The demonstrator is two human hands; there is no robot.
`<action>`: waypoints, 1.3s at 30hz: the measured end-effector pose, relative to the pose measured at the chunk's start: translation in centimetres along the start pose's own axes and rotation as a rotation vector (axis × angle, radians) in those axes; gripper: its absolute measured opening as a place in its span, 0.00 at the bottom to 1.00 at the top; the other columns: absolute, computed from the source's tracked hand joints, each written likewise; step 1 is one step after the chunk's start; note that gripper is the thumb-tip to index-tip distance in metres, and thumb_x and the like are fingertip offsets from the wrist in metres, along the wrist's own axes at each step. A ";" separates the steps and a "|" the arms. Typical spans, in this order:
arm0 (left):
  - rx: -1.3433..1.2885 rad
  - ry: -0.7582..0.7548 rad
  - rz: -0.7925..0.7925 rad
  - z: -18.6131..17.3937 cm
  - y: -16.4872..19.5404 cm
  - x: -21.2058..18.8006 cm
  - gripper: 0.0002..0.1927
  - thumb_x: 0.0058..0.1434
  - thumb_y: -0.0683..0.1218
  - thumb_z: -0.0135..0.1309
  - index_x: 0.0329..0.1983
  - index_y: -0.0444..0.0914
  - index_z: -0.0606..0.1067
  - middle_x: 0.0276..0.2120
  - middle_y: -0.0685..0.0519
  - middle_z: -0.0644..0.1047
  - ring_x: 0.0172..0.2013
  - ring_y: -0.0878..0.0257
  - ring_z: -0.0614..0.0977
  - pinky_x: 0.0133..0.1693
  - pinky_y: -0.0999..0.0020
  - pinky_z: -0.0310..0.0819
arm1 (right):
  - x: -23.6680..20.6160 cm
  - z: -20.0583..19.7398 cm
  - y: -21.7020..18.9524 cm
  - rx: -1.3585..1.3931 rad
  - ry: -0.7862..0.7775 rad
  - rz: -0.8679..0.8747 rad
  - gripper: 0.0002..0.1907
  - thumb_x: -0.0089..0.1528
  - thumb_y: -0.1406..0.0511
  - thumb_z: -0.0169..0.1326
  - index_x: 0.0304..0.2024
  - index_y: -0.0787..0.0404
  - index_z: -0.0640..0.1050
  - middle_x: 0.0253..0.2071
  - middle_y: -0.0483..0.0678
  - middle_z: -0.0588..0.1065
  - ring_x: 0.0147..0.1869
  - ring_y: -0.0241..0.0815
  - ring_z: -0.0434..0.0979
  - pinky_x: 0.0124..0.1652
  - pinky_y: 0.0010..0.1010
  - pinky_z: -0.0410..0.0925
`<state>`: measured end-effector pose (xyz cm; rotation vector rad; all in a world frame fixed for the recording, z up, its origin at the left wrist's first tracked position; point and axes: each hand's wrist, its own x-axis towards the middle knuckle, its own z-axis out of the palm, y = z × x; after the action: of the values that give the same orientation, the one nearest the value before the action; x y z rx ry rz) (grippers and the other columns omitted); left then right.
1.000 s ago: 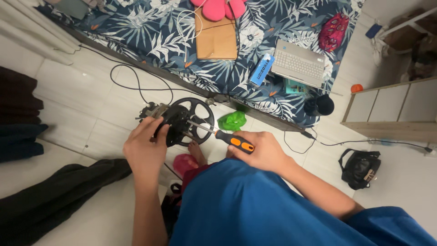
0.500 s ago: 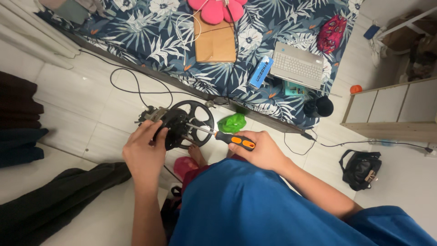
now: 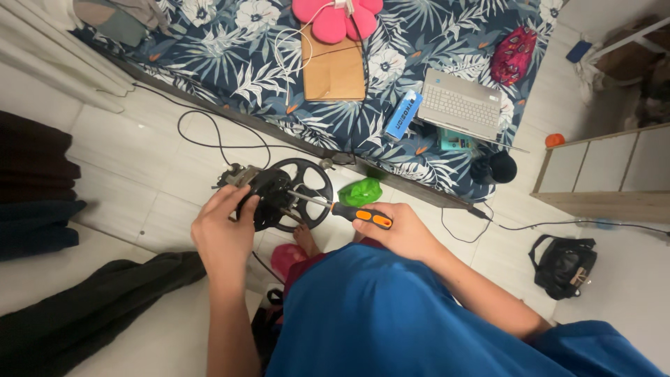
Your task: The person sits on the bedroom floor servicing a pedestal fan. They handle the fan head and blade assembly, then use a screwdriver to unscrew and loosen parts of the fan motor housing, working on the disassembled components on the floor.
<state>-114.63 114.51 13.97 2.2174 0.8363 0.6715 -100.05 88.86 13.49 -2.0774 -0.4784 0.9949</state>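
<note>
My left hand (image 3: 225,227) grips a black round fan motor assembly with a spoked ring guard (image 3: 283,194), holding it above the white tiled floor. My right hand (image 3: 401,230) holds a screwdriver with a black and orange handle (image 3: 359,213); its metal shaft points left, and the tip sits against the middle of the black assembly. My blue-clothed lap fills the lower middle of the view, and a bare foot shows just below the assembly.
A floral mattress (image 3: 230,49) lies ahead with a laptop (image 3: 460,105), a brown cardboard piece (image 3: 333,70), a pink flower-shaped cushion (image 3: 335,14) and a blue box (image 3: 403,115). A green bag (image 3: 359,190), black cables, dark clothes at left, a black bag (image 3: 567,265) and a wooden cabinet (image 3: 614,174) surround me.
The hands, the assembly and the screwdriver stay in nearly the same place; the screwdriver shaft has shifted slightly against the hub.
</note>
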 end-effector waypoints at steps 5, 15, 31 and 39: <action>0.023 -0.002 0.019 0.3 0.3 -0.1 0.11 0.56 0.40 0.67 0.43 0.35 0.83 0.41 0.47 0.82 0.39 0.50 0.83 0.44 0.61 0.76 | -0.1 -0.3 0.7 0.072 -0.033 -0.011 0.21 0.60 0.54 0.60 0.47 0.63 0.83 0.28 0.46 0.81 0.31 0.33 0.76 0.35 0.28 0.72; 0.092 0.057 -0.009 1.5 0.3 -1.1 0.12 0.56 0.41 0.67 0.44 0.36 0.83 0.42 0.47 0.81 0.42 0.48 0.82 0.47 0.59 0.76 | -1.3 -0.7 0.7 -0.204 0.020 -0.097 0.24 0.59 0.51 0.61 0.51 0.59 0.81 0.29 0.51 0.81 0.33 0.43 0.82 0.37 0.33 0.74; -0.400 0.348 -0.369 3.4 3.0 -6.2 0.12 0.72 0.43 0.56 0.55 0.32 0.78 0.45 0.48 0.82 0.45 0.66 0.82 0.45 0.74 0.76 | 0.6 -8.6 8.2 1.382 -0.240 -0.387 0.29 0.72 0.53 0.50 0.71 0.50 0.58 0.42 0.46 0.69 0.29 0.29 0.58 0.32 0.21 0.54; -0.920 0.220 -0.399 6.8 9.7 -11.6 0.31 0.76 0.59 0.37 0.70 0.32 0.63 0.59 0.42 0.76 0.57 0.58 0.79 0.59 0.63 0.73 | 0.0 -7.1 8.9 0.806 -0.181 -0.575 0.26 0.70 0.49 0.52 0.62 0.57 0.69 0.37 0.45 0.70 0.32 0.30 0.64 0.33 0.22 0.60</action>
<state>-114.28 97.91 14.01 1.1343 0.8148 0.8778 -94.42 79.77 9.46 -1.0520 -0.5953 0.8305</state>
